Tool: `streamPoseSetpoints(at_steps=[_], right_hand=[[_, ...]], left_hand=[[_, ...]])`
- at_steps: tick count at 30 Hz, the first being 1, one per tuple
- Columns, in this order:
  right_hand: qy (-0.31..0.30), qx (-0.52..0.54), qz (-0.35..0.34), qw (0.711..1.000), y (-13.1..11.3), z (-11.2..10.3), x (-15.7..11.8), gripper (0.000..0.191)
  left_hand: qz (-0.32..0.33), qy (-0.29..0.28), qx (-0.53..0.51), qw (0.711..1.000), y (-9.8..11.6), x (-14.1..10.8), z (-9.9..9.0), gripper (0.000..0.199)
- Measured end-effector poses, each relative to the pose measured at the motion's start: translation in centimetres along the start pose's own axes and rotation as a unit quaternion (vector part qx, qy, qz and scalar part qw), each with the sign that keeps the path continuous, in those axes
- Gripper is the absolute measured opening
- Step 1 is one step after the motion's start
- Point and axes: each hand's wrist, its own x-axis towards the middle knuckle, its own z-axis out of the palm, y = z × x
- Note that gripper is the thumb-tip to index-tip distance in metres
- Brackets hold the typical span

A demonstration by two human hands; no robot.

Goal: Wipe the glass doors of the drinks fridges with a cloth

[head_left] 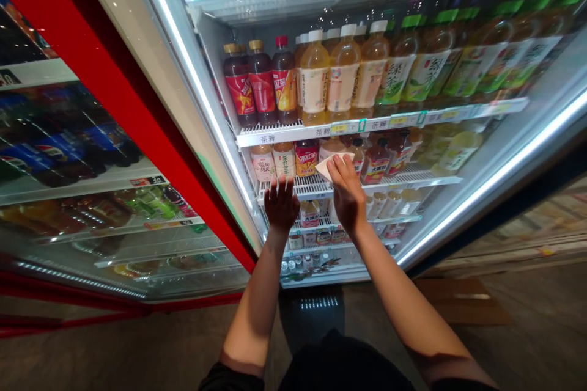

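Note:
My left hand [281, 204] rests flat on the glass door of a drinks fridge [348, 244], fingers spread and holding nothing. My right hand [347, 192] presses a folded pale tissue or cloth [332, 165] against the same glass, a little higher and to the right. Behind the glass, directly beyond my hands, stands a shelf of small bottled drinks [321, 159]. Whether the pale sheet is paper or fabric cannot be told from here.
Above stand rows of bottled teas [343, 70] on a white price-labelled shelf. To the left, a red-framed fridge door [132, 116] holds cola bottles. A cardboard sheet [461, 300] lies on the floor to the right.

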Motion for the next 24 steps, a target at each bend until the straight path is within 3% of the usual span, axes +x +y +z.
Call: streamPoseSetpoints(at_steps=[6,12,15,19,24], right_hand=[[-0.071,0.033,-0.018,0.997,-1.0,0.6,1.1,0.065],[-0.025,0.008,-0.018,0.999,-0.8,1.1,0.1,0.067],[-0.032,0.012,-0.035,0.999,-0.8,1.4,-0.7,0.068],[-0.050,0.007,-0.035,0.998,-0.7,1.1,-0.1,0.067],[-0.026,0.001,-0.011,1.000,-0.9,1.0,-0.4,0.075]], left_hand=[[0.015,-0.002,0.015,1.000,0.0,0.0,-0.3,0.052],[0.011,0.005,0.033,0.999,-0.2,-0.3,-0.1,0.052],[0.018,0.000,0.030,0.999,-0.2,-0.3,-0.1,0.052],[0.062,0.041,0.053,0.996,0.0,0.2,-0.5,0.057],[0.079,0.064,0.061,0.993,0.4,0.8,-0.9,0.063]])
